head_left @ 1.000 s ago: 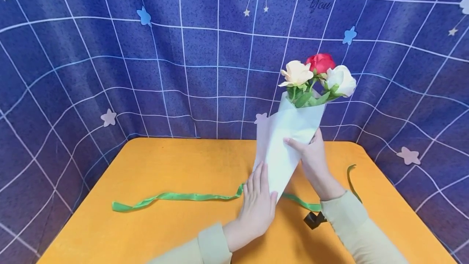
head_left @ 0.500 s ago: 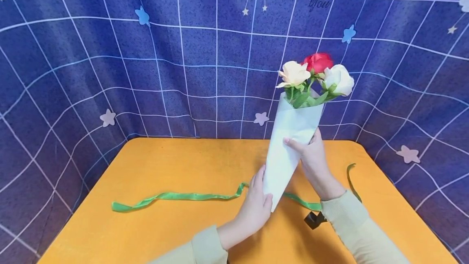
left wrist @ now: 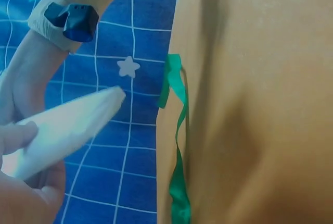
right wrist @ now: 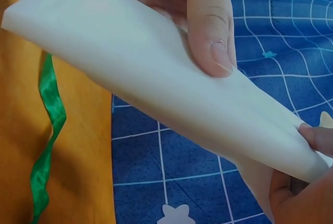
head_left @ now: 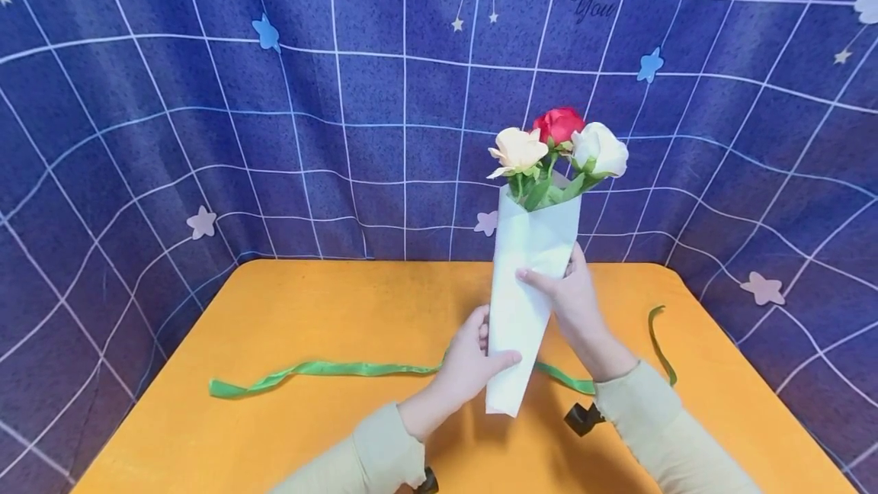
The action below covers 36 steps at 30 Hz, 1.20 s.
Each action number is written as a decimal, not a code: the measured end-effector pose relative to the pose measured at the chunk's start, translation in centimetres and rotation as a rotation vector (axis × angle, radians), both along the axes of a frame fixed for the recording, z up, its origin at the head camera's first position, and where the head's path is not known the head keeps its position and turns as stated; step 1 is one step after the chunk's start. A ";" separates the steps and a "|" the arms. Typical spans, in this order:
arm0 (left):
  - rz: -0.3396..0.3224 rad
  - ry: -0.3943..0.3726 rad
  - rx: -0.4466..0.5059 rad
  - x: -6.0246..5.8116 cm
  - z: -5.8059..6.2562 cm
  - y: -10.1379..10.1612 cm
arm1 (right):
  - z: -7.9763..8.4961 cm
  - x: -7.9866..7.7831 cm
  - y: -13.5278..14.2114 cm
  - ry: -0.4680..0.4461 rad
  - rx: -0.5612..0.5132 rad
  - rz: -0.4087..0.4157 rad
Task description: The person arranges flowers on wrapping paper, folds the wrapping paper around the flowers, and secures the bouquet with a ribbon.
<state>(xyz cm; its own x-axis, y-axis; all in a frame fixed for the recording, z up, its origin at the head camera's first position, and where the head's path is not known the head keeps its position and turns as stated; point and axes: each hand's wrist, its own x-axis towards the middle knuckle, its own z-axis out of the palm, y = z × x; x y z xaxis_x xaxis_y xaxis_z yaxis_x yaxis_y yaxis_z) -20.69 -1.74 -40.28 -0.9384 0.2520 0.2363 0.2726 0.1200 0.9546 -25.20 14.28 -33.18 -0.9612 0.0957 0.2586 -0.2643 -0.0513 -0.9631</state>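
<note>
A bouquet in a white paper wrapper [head_left: 524, 250] is held up over the table, leaning slightly right. Three roses stick out of its top: a cream rose [head_left: 519, 152], a red rose [head_left: 559, 126] and a white rose [head_left: 600, 149], with green leaves below them. My right hand [head_left: 575, 302] grips the wrapper's middle, thumb across the front and fingers hidden behind. Lower down, my left hand [head_left: 468, 363] holds the left side near the narrow end, its thumb [right wrist: 212, 36] lying on the paper. The paper is rolled into a cone, its outer flap wrapped round.
Behind the wrapper a green ribbon [head_left: 357, 369] stretches across the orange table [head_left: 288, 448], its right end [head_left: 658, 341] curling near the right sleeve. A blue gridded curtain [head_left: 370, 136] hangs beyond the table's far edge. A small black device [head_left: 583, 418] sits at my right wrist.
The loose paper flap at the left has been folded round the bouquet. The bouquet has shifted left and become more upright. My left hand, flat before, now grips its lower end.
</note>
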 end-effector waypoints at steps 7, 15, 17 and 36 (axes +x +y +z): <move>-0.086 -0.075 0.107 -0.4 -0.3 -0.3 | -0.4 0.0 -0.2 0.025 0.051 0.048; -0.093 -0.078 0.136 0.0 -0.4 -0.5 | -0.7 0.0 0.0 0.052 0.081 0.140; -0.087 -0.070 0.148 0.0 -0.5 -0.6 | -0.8 0.1 0.3 0.058 0.086 0.169; -0.095 -0.015 0.105 1.8 1.7 -1.7 | -1.8 0.7 2.1 -0.269 -0.306 0.746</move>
